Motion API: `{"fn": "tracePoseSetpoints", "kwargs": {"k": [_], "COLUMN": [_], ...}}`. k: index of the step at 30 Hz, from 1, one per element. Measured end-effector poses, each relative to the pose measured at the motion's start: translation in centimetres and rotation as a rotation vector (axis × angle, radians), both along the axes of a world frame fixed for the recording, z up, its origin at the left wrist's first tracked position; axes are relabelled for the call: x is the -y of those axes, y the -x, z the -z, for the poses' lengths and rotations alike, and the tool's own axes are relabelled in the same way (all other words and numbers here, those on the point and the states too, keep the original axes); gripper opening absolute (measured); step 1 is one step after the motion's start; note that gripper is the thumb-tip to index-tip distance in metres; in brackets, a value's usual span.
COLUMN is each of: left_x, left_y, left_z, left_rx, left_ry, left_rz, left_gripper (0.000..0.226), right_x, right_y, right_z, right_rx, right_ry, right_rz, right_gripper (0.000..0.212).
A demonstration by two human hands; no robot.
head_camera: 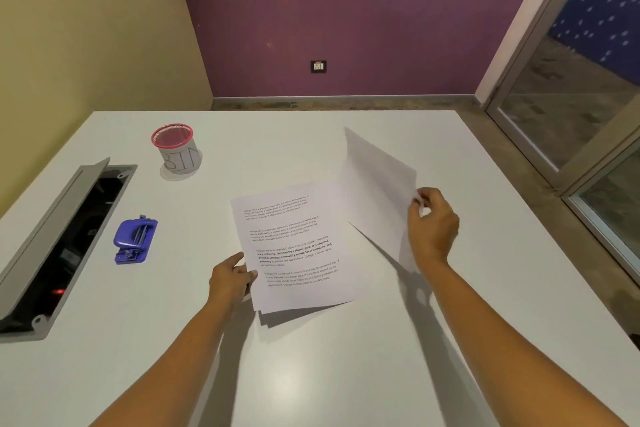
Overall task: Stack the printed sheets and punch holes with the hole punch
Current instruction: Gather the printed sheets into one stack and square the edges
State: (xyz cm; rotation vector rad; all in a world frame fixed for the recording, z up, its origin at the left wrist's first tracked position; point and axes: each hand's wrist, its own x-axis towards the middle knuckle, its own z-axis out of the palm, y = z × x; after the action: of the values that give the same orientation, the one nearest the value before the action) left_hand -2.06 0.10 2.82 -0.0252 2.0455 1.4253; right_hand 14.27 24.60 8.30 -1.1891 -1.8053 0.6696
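The head view shows one white table (pixel 311 374), smooth and faintly glossy. On it, toward the middle, lie the printed sheets (pixel 294 246): flat white paper with four blocks of text. At least two sheets are there, since a second edge peeks out along the near side. The left hand (pixel 230 282) grips their left edge, thumb on top. The right hand (pixel 433 229) pinches one loose sheet (pixel 377 191) by its right edge, raised and tilted with its blank face showing, nearer the table's right edge. One blue plastic hole punch (pixel 135 239), rounded and squat, sits near the left edge beside one grey cable hatch (pixel 65 239) with its lid open. One cylindrical red-rimmed mesh cup (pixel 176 149), wrapped in lettered paper, stands toward the far left corner.
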Motion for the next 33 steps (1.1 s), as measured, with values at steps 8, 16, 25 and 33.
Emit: {"fn": "tracePoseSetpoints", "kwargs": {"k": [8,16,25,33], "left_x": [0.5,1.0,0.7,0.7], "left_y": [-0.1,0.1,0.1,0.4], "left_z": [-0.2,0.1,0.3,-0.1], "left_rx": [0.099,0.129,0.182,0.059], "left_ry": [-0.05,-0.029,-0.077,-0.048], "left_rz": [-0.017,-0.056,-0.089,-0.051], "left_gripper": [0.053,0.045,0.038,0.053], "right_x": [8.4,11.9,12.5,10.7], "right_y": [3.4,4.9,4.6,3.9], "right_z": [0.4,4.7,5.7,6.5], "right_rx": [0.27,0.779,0.74,0.61], "right_ry": [-0.29,-0.215,-0.187,0.146], "right_rz": [-0.717,-1.007,-1.088,-0.96], "right_gripper": [0.018,0.023,0.021,0.024]}}
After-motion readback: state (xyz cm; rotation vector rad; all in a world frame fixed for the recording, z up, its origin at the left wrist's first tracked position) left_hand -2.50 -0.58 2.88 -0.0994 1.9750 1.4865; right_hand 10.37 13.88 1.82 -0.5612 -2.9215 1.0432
